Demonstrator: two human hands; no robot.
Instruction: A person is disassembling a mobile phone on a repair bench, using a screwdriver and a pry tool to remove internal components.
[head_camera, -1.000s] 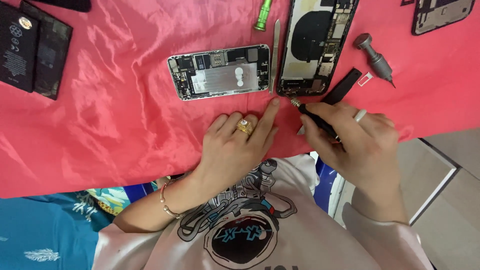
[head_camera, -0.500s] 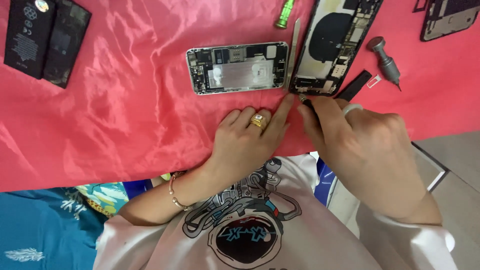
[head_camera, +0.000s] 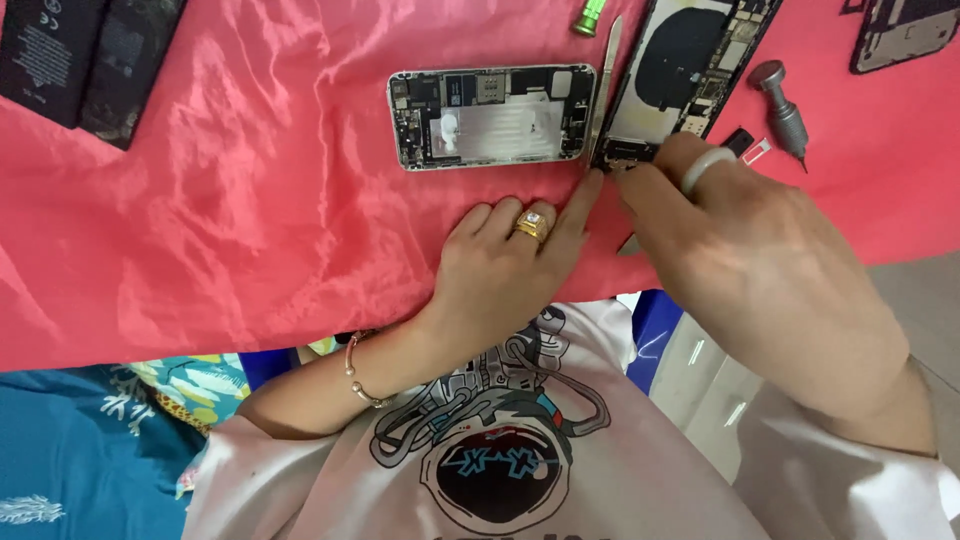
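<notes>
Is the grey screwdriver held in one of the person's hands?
No, the grey screwdriver lies alone on the red cloth, beyond the right hand, and no finger touches it.

Left hand (head_camera: 505, 265) lies palm down, fingers stretched forward, forefinger extended furthest, gold ring on one finger, beaded bracelet at wrist. Right hand (head_camera: 745, 250) hunched beside it, back of hand up, fingers curled inward toward fingertips, pale ring on one finger. Forearms angle inward.

A shiny pinkish-red cloth (head_camera: 220, 200) covers the bench. The opened phone (head_camera: 490, 115) shows silver and black. The screwdriver (head_camera: 783, 112) is grey.
</notes>
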